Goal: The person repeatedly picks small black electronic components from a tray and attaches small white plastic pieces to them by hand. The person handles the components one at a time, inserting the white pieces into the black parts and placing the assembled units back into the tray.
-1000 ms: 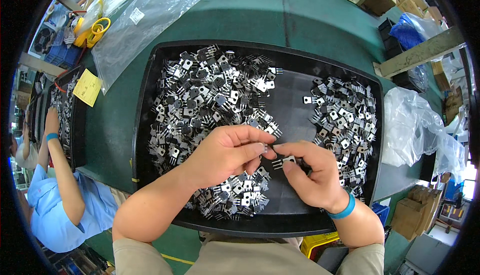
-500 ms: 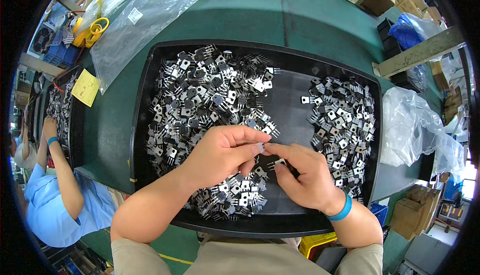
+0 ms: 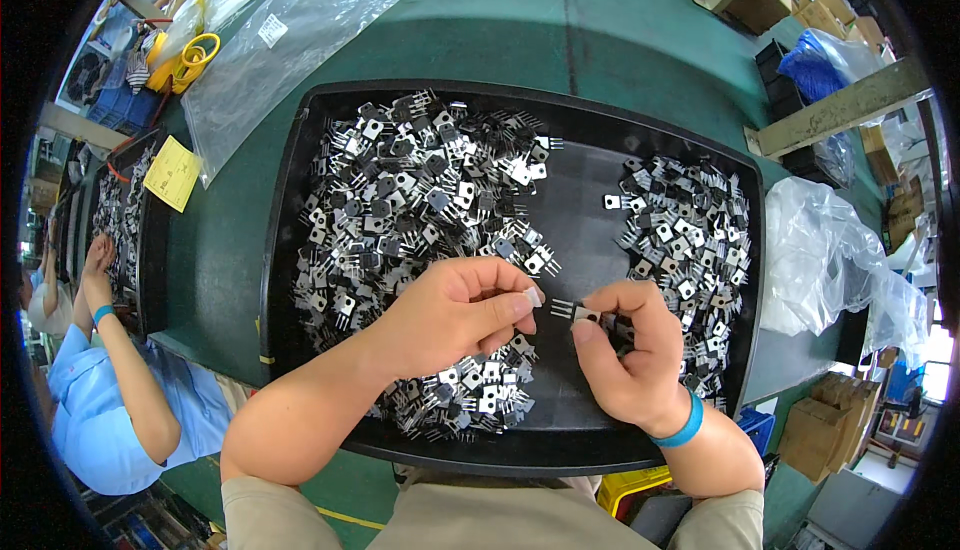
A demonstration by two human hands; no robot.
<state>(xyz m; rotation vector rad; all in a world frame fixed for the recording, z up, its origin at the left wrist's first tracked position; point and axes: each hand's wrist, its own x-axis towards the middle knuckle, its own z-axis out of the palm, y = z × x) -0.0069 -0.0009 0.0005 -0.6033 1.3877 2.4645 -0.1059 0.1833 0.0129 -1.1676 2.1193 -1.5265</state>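
Right hand (image 3: 632, 355) pinches three-legged component (image 3: 581, 314) by body, left hand (image 3: 462, 312) small pale piece (image 3: 535, 296); keep legs (image 3: 562, 308) unbent.

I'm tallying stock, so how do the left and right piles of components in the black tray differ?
The left pile is larger and broader; the right pile is smaller and narrower. The left arm crosses the left pile in view, while the right hand hides only an edge of the right pile. Both contain small three-legged, black-and-silver components.
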